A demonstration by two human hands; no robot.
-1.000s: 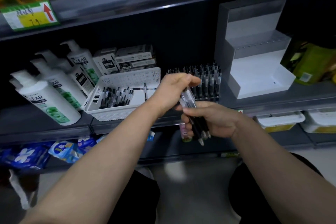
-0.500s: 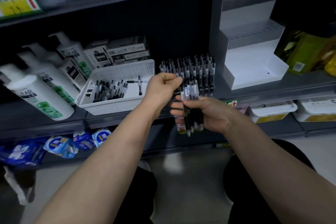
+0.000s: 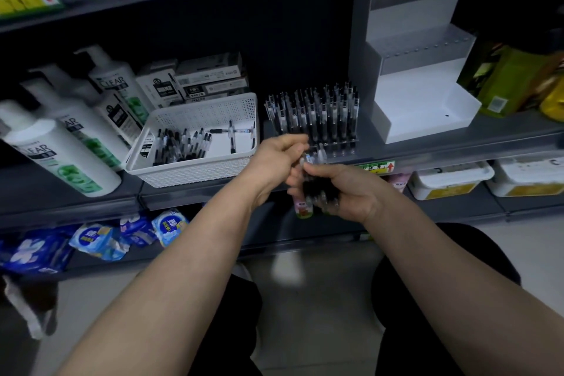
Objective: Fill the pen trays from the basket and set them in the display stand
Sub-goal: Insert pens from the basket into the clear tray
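A person's two bare forearms reach in from below, and the hands meet in front of the dark grey metal shelf point(image 3: 457, 143). The right hand point(image 3: 351, 192) is closed round a bundle of black-and-clear plastic pens point(image 3: 316, 189), gripped at its middle and held roughly upright; blur keeps the number in it from being counted. The left hand point(image 3: 274, 159) lies against the bundle's top ends with thumb and fingers bunched together, but whether they pinch a pen cannot be told. Just left of the hands, one white rectangular plastic basket point(image 3: 198, 113) with perforated walls stands on the shelf. A loose heap of matching pens point(image 3: 180, 146) fills its left half, too tangled to count, and three more lie singly on its right half. Just behind the hands stands one clear plastic pen tray point(image 3: 341, 146), packed with upright pens in several close rows. To its right sits one stepped display stand point(image 3: 421, 91) of smooth white and frosted grey plastic, with a tall back and a row of small holes along its upper step. At least three white pump bottles point(image 3: 61, 156) with green labels stand left of the basket, and a stack of grey-and-white cardboard boxes point(image 3: 207, 76) sits behind it. Green packets point(image 3: 506, 79) stand at the far right. On the shelf below lie blue soft packets point(image 3: 91, 238) at left and two white lidded tubs point(image 3: 448, 180) at right.
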